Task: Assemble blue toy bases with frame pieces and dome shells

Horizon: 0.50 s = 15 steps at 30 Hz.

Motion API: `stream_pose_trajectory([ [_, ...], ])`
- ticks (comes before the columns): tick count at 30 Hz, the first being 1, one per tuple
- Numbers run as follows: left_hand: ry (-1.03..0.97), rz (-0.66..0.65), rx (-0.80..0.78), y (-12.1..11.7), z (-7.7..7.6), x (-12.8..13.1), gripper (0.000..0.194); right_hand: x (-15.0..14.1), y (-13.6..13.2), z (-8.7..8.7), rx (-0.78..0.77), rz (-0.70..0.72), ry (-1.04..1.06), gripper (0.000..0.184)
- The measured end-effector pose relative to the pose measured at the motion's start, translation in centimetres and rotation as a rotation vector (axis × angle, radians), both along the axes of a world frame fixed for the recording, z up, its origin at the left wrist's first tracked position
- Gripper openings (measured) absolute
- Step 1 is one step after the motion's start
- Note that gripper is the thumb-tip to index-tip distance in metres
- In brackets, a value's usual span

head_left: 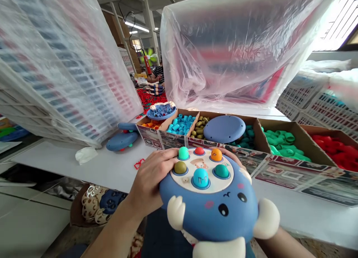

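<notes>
A blue cartoon-animal toy point(220, 209) with white tusks and a round panel of several coloured buttons fills the lower middle. My left hand point(148, 183) grips its left rim, fingers curled along the edge by the olive and green buttons. My right hand is hidden behind and under the toy; only the forearm point(282, 243) shows at the lower right. Past the toy stands a row of cardboard boxes with loose coloured caps: orange point(151, 125), light blue point(181, 124), olive point(200, 126), teal point(247, 137), green point(281, 140) and red point(335, 149).
A blue lid shell point(223, 129) lies across the boxes. More blue toy parts point(121, 140) rest on the white table point(106, 164). Stacked crates under plastic sheets point(56, 64) rise at left, behind and right. A box of toy shells point(97, 202) sits below the table. Another person works far back.
</notes>
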<state>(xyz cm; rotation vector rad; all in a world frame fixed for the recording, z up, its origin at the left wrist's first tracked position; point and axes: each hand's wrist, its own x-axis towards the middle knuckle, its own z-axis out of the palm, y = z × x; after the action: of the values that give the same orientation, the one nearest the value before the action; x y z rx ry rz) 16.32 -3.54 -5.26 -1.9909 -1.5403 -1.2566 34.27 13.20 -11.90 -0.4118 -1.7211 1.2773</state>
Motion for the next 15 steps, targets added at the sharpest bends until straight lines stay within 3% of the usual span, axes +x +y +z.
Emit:
stream_pose_trajectory([
  [3, 0.09, 0.006, 0.054, -0.3, -0.6, 0.0, 0.037, 0.0, -0.1, 0.0, 0.026, 0.033, 0.003, 0.056],
  [5, 0.062, -0.006, 0.053, -0.6, -1.5, 0.2, 0.034, -0.2, -0.2, -0.3, 0.068, 0.022, -0.006, 0.045],
  [7, -0.098, 0.056, 0.046, -0.8, -2.6, -0.1, 0.031, -0.4, -0.4, -0.9, 0.102, -0.004, 0.0, 0.029],
  [9, -0.391, 0.247, 0.094, -0.9, -3.2, -1.7, 0.038, -0.3, -0.5, -1.6, 0.163, -0.016, 0.013, 0.02],
  [13, -0.948, 0.631, 0.404, -1.3, -2.0, -10.0, 0.054, 1.2, 0.1, -4.0, 0.382, -0.023, -0.133, 0.023],
  [15, -1.052, 0.792, 0.393, -1.8, -0.6, -15.2, 0.05, 2.0, 0.7, -5.9, 0.378, -0.051, -0.185, 0.02],
])
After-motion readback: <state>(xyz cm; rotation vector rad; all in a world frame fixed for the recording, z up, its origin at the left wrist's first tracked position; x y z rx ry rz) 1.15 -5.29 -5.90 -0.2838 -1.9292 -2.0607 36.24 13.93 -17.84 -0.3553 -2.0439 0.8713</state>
